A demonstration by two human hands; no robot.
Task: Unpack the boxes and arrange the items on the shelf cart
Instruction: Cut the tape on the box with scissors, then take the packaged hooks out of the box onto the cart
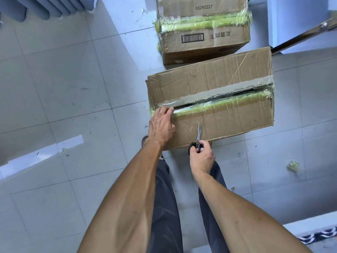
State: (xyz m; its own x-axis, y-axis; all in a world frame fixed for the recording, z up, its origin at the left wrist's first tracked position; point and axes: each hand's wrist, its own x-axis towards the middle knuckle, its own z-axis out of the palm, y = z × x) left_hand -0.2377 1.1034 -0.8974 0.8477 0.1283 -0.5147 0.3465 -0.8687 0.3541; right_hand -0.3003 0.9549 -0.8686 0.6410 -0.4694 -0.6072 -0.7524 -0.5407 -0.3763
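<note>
Near cardboard box (211, 105), tape slit open along the top

Left hand (161, 125) rests flat-fingered on its corner seam; right hand (201, 156) grips scissors (199, 136) at the box's near side.

Far box (203, 28) reads "65242227"; a barcode label (192, 37) beside upside-down Chinese characters.

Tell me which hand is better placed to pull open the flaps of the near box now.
Left. The left hand already rests with straight fingers at the cut seam of the near box, beside the slit. The right hand grips the scissors below the box's front edge, so it is occupied.
</note>
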